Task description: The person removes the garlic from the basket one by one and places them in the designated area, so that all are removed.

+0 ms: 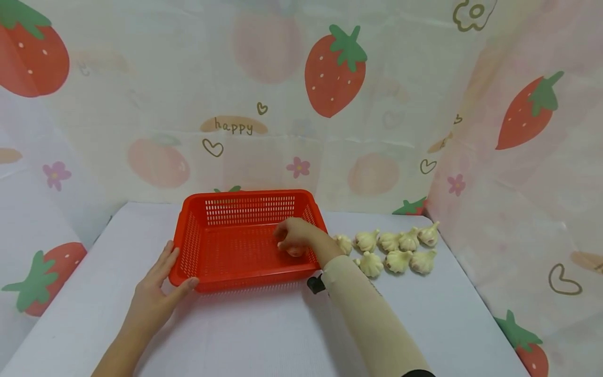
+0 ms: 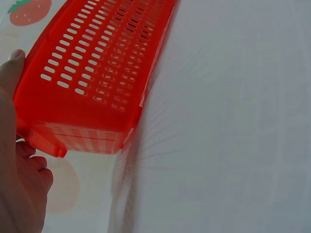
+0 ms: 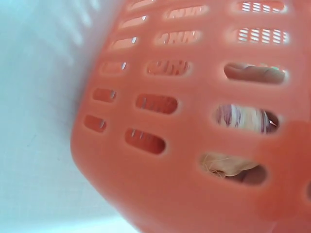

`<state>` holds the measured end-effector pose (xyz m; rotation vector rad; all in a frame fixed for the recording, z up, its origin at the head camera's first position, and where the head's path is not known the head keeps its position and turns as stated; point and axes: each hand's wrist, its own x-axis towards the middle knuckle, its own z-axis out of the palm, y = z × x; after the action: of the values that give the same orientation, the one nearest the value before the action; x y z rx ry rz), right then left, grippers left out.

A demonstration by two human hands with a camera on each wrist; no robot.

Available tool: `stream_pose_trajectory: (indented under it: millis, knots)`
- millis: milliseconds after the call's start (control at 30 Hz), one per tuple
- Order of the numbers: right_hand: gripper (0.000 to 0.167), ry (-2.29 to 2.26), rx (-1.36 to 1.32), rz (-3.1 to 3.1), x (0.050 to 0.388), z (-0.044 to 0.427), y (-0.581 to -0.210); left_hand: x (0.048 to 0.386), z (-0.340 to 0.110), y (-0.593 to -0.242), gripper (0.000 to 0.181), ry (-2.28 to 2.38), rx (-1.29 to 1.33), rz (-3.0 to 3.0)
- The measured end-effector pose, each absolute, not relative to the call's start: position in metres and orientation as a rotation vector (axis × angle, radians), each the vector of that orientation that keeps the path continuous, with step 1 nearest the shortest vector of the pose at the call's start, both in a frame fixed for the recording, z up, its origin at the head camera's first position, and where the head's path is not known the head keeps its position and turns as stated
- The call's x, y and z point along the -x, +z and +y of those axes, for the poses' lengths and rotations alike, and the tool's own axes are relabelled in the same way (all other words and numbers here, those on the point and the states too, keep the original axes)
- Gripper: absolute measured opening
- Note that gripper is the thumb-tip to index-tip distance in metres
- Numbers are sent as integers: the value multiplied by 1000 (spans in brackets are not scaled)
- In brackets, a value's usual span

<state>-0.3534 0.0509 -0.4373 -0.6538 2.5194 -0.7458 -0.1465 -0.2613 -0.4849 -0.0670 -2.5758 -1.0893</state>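
Observation:
My left hand rests against the near left corner of the red plastic basket. Its fingers lie along the left side, with the thumb on the front wall. Inside the basket, toward its right end, my right hand holds a garlic bulb low near the floor. Through the slots in the right wrist view, part of the purple-streaked bulb and a finger show; the rest is hidden by the basket wall. No other bulb shows inside the basket.
Several pale garlic bulbs lie in two rough rows right of the basket, the nearest bulb close to its wall. A white cloth covers the table. Strawberry-print sheets hang behind and at the sides.

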Motion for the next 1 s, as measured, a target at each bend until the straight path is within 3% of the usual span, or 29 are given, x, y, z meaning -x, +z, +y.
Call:
stream_pose_trajectory:
  millis: [1000]
  knots:
    - [35,-743,451,2475,353,50,-435,147,-263,-487,89,-1102,70,-2574]
